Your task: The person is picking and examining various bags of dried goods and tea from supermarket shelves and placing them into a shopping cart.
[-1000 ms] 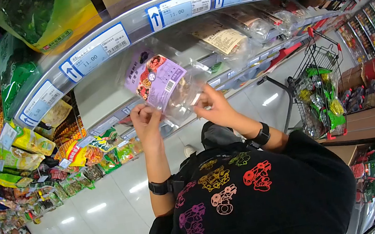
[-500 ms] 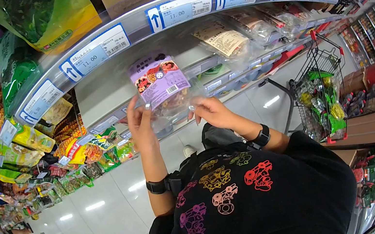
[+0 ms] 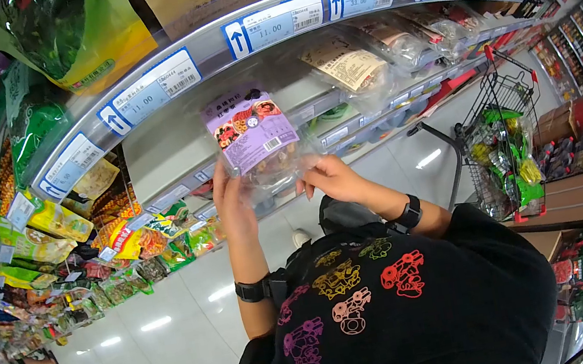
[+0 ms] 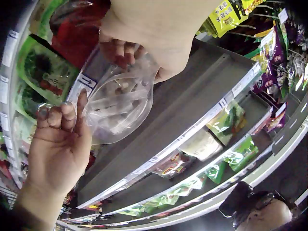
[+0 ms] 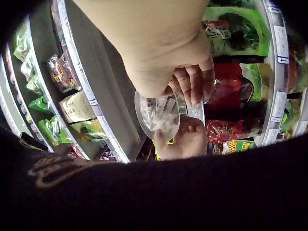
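Note:
A clear plastic pouch of dried fruit tea with a purple label is held up in front of a shelf, label facing the head camera. My left hand grips its lower left edge, fingers partly hidden by the plastic. At the lower right edge, my right hand pinches the pouch with bent fingers. In the left wrist view, the clear underside of the pouch lies between my left hand and my right hand. The right wrist view shows the rounded clear end of the pouch beside both hands.
Behind the pouch runs a grey shelf, under a ledge of price tags. More clear packs lie on it to the right. Bagged goods hang at left. A black wire shopping cart with green packages stands at right.
The pouch has turned from tilted to nearly upright and shifted slightly right. Both hands have adjusted their hold along its lower edges.

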### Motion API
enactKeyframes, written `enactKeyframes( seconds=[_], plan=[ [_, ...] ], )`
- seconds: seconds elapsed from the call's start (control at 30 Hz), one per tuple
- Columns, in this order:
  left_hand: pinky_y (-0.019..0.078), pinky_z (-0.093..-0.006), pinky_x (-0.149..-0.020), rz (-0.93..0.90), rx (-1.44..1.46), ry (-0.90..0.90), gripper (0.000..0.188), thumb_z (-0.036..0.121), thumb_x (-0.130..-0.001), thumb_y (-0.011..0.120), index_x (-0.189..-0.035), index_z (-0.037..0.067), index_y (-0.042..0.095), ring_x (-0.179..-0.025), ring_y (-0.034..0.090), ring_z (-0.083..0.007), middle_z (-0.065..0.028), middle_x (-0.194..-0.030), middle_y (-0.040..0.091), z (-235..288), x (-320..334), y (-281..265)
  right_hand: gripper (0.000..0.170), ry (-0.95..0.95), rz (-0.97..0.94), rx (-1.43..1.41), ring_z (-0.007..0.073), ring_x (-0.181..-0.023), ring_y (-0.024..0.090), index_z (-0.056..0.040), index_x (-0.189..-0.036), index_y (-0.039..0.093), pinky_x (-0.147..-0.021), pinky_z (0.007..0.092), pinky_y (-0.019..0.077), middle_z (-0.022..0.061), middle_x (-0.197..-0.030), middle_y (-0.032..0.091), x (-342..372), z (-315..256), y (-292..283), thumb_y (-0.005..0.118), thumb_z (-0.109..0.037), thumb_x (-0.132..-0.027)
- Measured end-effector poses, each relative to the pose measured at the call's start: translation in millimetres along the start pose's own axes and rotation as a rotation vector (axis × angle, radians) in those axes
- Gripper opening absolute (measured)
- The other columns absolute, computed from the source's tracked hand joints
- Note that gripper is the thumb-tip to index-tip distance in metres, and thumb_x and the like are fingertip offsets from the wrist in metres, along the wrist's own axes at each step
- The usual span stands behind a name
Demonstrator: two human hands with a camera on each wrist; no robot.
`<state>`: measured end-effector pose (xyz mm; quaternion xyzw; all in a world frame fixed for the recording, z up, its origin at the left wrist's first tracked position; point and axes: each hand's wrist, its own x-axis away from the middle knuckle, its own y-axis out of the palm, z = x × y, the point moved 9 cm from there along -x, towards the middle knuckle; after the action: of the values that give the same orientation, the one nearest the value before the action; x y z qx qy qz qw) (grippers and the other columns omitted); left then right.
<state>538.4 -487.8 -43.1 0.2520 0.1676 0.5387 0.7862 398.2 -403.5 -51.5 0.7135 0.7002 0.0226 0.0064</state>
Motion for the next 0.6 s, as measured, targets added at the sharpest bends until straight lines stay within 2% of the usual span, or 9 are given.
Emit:
enactKeyframes(
  seconds=[0.1, 0.2, 0.27, 0.37, 0.6],
  plan=[
    [0.0315, -0.0340, -0.093, -0.002, 0.013, 0.007, 0.048, 0.014, -0.080, 0.045, -0.125, -0.001, 0.034, -0.112, 0.041, -0.0198, -0.0106, -0.122, 0.044, 0, 0, 1, 0.010, 0.018, 0.013, -0.041, 0.0087, -0.055, 0.053, 0.0000, -0.084, 0.046, -0.051, 0.0220, 0.0428, 0.0067, -0.072, 0.059, 1, 2, 2, 0.041, -0.008, -0.084],
    [0.0369, -0.0256, -0.080, -0.015, 0.226, -0.064, 0.042, 0.007, -0.080, 0.047, -0.121, 0.002, 0.041, -0.097, 0.049, -0.0133, -0.0049, -0.111, 0.051, -4, 1, 5, 0.009, 0.039, 0.000, -0.070, 0.0089, -0.055, 0.053, -0.0009, -0.083, 0.046, -0.052, 0.0222, 0.0428, 0.0067, -0.073, 0.059, 2, 8, 5, 0.040, -0.008, -0.084],
    [0.0371, -0.0261, -0.081, 0.004, 0.242, -0.082, 0.040, 0.007, -0.080, 0.048, -0.120, 0.002, 0.042, -0.097, 0.049, -0.0133, -0.0047, -0.110, 0.052, -9, 2, 0, 0.008, 0.072, -0.012, -0.090, 0.0091, -0.055, 0.053, -0.0016, -0.082, 0.045, -0.052, 0.0224, 0.0429, 0.0068, -0.073, 0.059, 3, 13, 7, 0.040, -0.008, -0.083],
    [0.0376, -0.0267, -0.081, 0.016, 0.257, -0.107, 0.037, 0.008, -0.081, 0.048, -0.118, 0.002, 0.044, -0.096, 0.049, -0.0134, -0.0045, -0.108, 0.053, -14, 5, -3, 0.010, 0.099, -0.051, -0.088, 0.0093, -0.055, 0.052, -0.0018, -0.087, 0.047, -0.052, 0.0223, 0.0433, 0.0071, -0.073, 0.060, 3, 17, 9, 0.039, -0.008, -0.083],
    [0.0383, -0.0286, -0.082, 0.046, 0.223, -0.097, 0.032, 0.010, -0.082, 0.049, -0.113, 0.003, 0.047, -0.095, 0.050, -0.0135, -0.0034, -0.104, 0.054, -17, 12, -5, 0.022, 0.209, 0.005, -0.175, 0.0104, -0.054, 0.053, -0.0008, -0.102, 0.048, -0.053, 0.0219, 0.0448, 0.0082, -0.072, 0.060, 6, 28, 8, 0.038, -0.009, -0.083]
  ],
)
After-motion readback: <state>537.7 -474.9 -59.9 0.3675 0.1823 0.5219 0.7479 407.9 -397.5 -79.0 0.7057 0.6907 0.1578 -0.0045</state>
